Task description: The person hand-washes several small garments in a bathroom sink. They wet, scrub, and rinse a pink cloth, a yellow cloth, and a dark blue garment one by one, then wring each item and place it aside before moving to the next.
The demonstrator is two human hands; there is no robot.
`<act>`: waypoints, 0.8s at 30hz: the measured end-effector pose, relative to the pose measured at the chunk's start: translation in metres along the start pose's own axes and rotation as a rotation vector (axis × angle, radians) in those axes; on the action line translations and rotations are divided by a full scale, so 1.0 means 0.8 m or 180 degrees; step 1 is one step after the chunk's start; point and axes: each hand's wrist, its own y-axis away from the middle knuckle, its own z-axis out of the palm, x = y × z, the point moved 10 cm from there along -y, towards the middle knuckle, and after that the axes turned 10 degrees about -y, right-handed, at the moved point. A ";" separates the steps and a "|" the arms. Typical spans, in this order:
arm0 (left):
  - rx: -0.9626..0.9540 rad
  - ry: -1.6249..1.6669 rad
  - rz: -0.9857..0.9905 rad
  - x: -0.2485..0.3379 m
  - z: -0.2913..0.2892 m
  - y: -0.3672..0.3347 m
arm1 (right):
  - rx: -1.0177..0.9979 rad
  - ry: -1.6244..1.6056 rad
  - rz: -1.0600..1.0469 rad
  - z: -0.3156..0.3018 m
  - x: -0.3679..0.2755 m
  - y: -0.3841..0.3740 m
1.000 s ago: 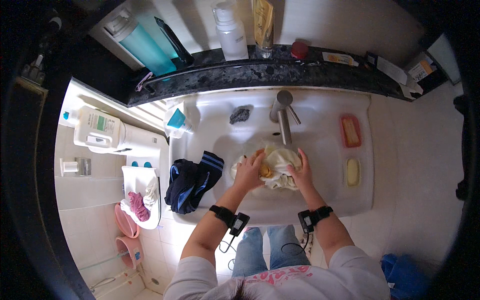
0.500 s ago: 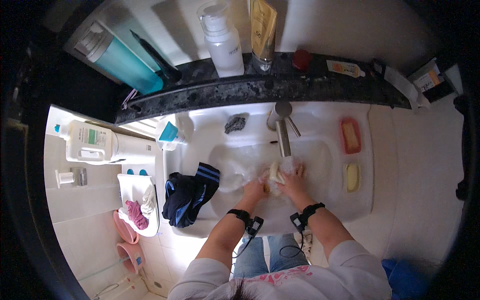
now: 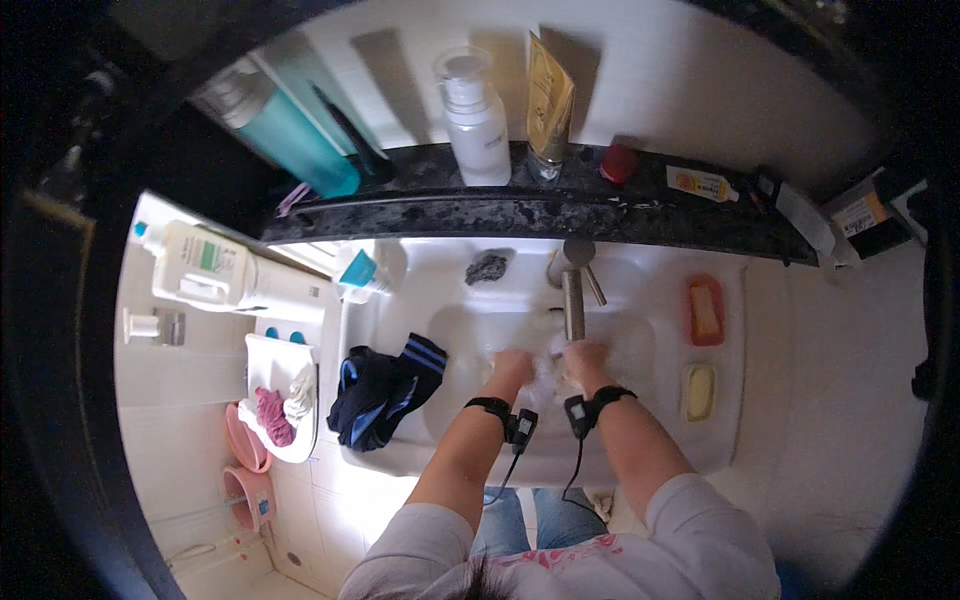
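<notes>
Both my hands are in the cloudy, foamy water of a white sink (image 3: 455, 440). My left hand (image 3: 511, 367) looks curled, its fingertips sunk in the suds. Close to its right, below the faucet (image 3: 573, 300), my right hand (image 3: 584, 361) is also curled, knuckles up. Whitish foam (image 3: 545, 375) lies between them and hides whatever they grip. On the sink's left rim a dark garment with blue stripes (image 3: 385, 390) lies bunched up.
A grey scrubber (image 3: 486, 267) sits behind the basin. To the right are a red soap dish (image 3: 705, 311) and a yellow soap bar (image 3: 702, 392). Bottles, including a white pump bottle (image 3: 478, 135), line the dark shelf (image 3: 400, 218). Left stands a detergent jug (image 3: 205, 262).
My hands have curled and sunk into the suds below the faucet. The pale cloth that showed between them is out of sight. The whole view has shifted, with the sink lower in it.
</notes>
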 end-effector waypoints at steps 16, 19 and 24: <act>0.3470 0.2770 -0.1156 -0.123 -0.060 0.275 | 0.0498 -0.3713 0.0975 -0.112 0.114 0.168; 0.3076 0.3961 -0.1290 -0.147 -0.049 0.287 | 0.0753 -0.3531 0.0674 -0.142 0.119 0.190; 0.3298 0.5685 -0.0697 -0.185 -0.051 0.297 | 0.0910 -0.3254 0.0452 -0.187 0.097 0.223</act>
